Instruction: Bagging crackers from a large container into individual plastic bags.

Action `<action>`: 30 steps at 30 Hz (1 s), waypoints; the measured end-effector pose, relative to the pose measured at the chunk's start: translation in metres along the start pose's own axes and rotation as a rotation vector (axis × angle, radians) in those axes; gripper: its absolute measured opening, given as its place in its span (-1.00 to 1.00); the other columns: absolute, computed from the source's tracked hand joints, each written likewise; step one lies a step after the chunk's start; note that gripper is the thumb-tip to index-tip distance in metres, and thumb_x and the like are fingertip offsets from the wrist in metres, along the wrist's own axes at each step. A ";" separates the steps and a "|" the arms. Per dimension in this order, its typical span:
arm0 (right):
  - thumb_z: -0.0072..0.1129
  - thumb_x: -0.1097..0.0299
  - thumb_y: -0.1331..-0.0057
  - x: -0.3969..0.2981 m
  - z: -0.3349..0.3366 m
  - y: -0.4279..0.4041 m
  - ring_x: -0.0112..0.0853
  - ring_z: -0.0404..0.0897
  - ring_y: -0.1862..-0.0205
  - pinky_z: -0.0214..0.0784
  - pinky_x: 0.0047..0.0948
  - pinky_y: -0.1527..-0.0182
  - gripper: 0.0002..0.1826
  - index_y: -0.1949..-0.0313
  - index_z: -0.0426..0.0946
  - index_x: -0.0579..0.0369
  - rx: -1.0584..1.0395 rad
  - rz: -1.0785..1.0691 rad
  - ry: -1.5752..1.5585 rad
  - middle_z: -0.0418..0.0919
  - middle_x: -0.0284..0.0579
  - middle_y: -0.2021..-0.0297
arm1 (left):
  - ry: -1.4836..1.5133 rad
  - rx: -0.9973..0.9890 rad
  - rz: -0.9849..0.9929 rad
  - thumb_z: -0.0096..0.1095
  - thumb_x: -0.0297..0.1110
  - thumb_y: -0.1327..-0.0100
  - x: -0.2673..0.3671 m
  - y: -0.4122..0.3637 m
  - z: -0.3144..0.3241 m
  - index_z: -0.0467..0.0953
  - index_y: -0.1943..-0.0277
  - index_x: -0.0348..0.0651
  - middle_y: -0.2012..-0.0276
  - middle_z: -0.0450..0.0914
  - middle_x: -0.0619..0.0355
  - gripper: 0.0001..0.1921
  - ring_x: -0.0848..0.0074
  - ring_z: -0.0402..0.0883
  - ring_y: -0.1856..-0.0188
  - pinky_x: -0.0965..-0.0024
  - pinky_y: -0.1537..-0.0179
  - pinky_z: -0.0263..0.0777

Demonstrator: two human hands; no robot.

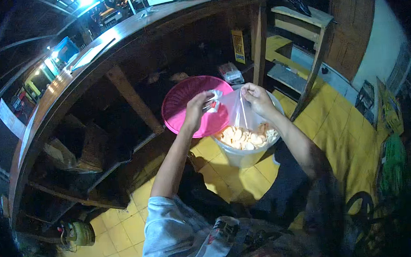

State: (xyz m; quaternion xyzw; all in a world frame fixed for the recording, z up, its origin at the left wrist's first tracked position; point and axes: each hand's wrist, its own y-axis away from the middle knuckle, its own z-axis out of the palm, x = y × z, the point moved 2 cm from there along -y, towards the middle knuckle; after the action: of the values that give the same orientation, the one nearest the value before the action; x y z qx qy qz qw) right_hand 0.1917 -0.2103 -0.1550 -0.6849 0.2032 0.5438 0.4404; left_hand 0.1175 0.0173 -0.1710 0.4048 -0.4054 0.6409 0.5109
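Note:
My left hand point(196, 109) is over a round pink plastic basin point(179, 98), holding small white-and-red packets point(214, 106). Between the thumb and fingers of my right hand point(258, 98) is the top edge of a clear plastic bag point(241, 114). The bag hangs above a translucent plastic bucket point(242, 159) and looks flat. Pale round chips or crackers point(241, 138) fill the bucket near its rim, with some browner pieces at the right. The bucket is on the floor between my legs, and the basin's near edge overlaps its left side.
A long wooden counter point(184, 15) with open shelves curves across the front and left. A wooden rack point(306, 51) stands at the right. Behind the basin lies a clear packet point(231, 73). A green gas cylinder point(80, 233) sits on the yellow tiled floor point(120, 232).

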 end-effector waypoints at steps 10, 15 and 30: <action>0.18 0.33 -0.38 -0.065 0.027 0.034 -0.67 0.49 0.36 0.32 -0.65 0.31 -0.84 0.18 0.55 0.16 -0.025 0.044 0.059 0.60 -0.34 0.36 | -0.679 -0.301 0.203 0.35 -0.51 -0.20 0.038 0.053 0.071 0.52 0.07 -0.34 0.44 0.57 0.20 -0.74 0.64 0.51 0.46 0.50 0.45 0.46; 0.20 0.33 -0.37 -0.070 0.008 0.024 -0.64 0.52 0.39 0.36 -0.66 0.30 -0.80 0.18 0.55 0.24 0.024 0.120 0.193 0.62 -0.28 0.39 | -0.592 -0.211 0.176 0.29 -0.56 -0.24 0.053 0.029 0.053 0.47 0.18 -0.24 0.48 0.52 0.23 -0.86 0.66 0.48 0.50 0.56 0.54 0.38; 0.02 0.53 -0.40 0.039 -0.021 -0.025 -0.52 0.57 0.46 0.44 -0.53 0.43 -0.94 0.22 0.48 0.22 -0.036 0.362 0.239 0.59 -0.20 0.39 | -1.082 0.258 0.235 0.21 -0.58 -0.12 0.030 -0.044 -0.055 0.65 0.27 -0.28 0.38 0.70 -0.02 -0.87 0.48 0.71 0.30 0.39 0.21 0.52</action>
State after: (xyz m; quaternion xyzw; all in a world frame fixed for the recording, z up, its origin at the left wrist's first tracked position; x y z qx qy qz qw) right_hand 0.2353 -0.2070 -0.1806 -0.7046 0.3639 0.5325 0.2958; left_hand 0.1502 0.0845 -0.1572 0.6868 -0.5702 0.4390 0.1023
